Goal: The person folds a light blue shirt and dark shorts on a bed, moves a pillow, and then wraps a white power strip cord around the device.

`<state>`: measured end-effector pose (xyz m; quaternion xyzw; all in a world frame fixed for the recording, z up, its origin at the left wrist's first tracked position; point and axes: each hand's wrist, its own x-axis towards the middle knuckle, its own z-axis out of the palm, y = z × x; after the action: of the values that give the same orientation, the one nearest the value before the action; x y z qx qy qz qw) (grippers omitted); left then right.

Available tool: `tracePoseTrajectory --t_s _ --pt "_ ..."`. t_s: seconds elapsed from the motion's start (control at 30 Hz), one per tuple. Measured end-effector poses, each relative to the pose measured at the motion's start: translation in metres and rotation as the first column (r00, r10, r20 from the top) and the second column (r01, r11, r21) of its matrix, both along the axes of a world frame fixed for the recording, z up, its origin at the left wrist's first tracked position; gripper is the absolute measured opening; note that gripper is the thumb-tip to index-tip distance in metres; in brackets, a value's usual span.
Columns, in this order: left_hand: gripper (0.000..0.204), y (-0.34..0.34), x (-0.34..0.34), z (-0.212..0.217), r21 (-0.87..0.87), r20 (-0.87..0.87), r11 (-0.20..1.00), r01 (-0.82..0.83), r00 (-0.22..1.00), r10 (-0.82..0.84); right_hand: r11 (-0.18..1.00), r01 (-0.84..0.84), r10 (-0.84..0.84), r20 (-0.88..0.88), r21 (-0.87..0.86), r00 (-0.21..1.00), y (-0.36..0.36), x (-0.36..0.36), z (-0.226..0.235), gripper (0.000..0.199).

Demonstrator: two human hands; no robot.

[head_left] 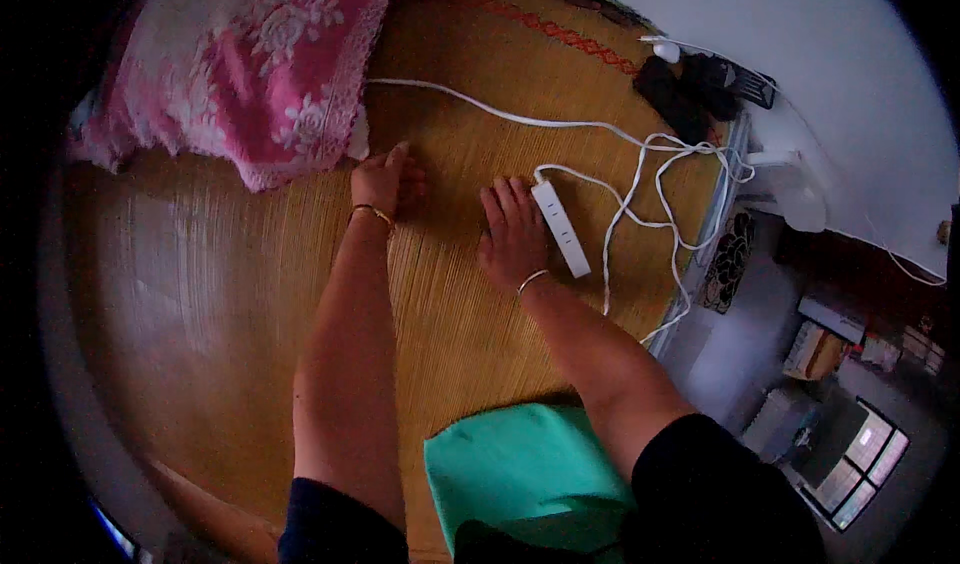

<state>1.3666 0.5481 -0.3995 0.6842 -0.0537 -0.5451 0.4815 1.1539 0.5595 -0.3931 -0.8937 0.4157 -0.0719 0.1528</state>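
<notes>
Head | power strip [562,229] | just beside right hand [514,232], apart from left hand [382,184]

Landmark: white, oblong plastic power strip [562,230]. Beneath it: tan ribbed mat [440,354], fine parallel lines, red lattice band [575,40]. Upper left of it: pink plush blanket [285,94], pale floral pattern. Below it: plain green cloth [520,474]. Right of it: uniform white looped cable [625,205].

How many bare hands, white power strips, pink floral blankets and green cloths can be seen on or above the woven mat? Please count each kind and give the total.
Bare hands: 2, the left hand and the right hand
White power strip: 1
Pink floral blanket: 1
Green cloth: 1
Total: 5
</notes>
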Motion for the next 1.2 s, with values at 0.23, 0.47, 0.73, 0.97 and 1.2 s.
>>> tracePoseTrajectory --t_s 0.23,0.47,0.73,0.97,1.2 --pt "0.021 0.040 -0.023 0.003 -0.165 0.436 0.980 0.109 0.900 -0.026 0.997 -0.030 0.030 -0.008 -0.066 1.000 0.014 0.004 0.004 0.065" --pt "0.019 0.161 -0.132 0.030 -0.282 0.235 0.952 -0.122 0.953 0.192 0.977 -0.042 0.070 0.128 -0.208 0.989 0.019 -0.011 -0.016 0.056" --pt "0.016 0.384 -0.341 0.079 -0.059 0.256 0.889 -0.455 0.853 0.454 0.998 -0.043 0.056 0.368 -0.044 0.928 -0.002 -0.083 0.039 0.054" --pt "0.049 0.411 -0.426 0.205 -0.109 0.777 0.931 -0.348 0.555 0.298 0.608 -0.709 0.412 0.621 0.357 0.666 0.147 -0.173 0.140 0.049" --pt "0.050 0.490 -0.410 0.387 -0.012 0.986 0.990 0.140 0.165 -0.012 -0.010 -0.945 0.647 0.723 0.326 0.243 0.241 -0.246 0.343 0.041"
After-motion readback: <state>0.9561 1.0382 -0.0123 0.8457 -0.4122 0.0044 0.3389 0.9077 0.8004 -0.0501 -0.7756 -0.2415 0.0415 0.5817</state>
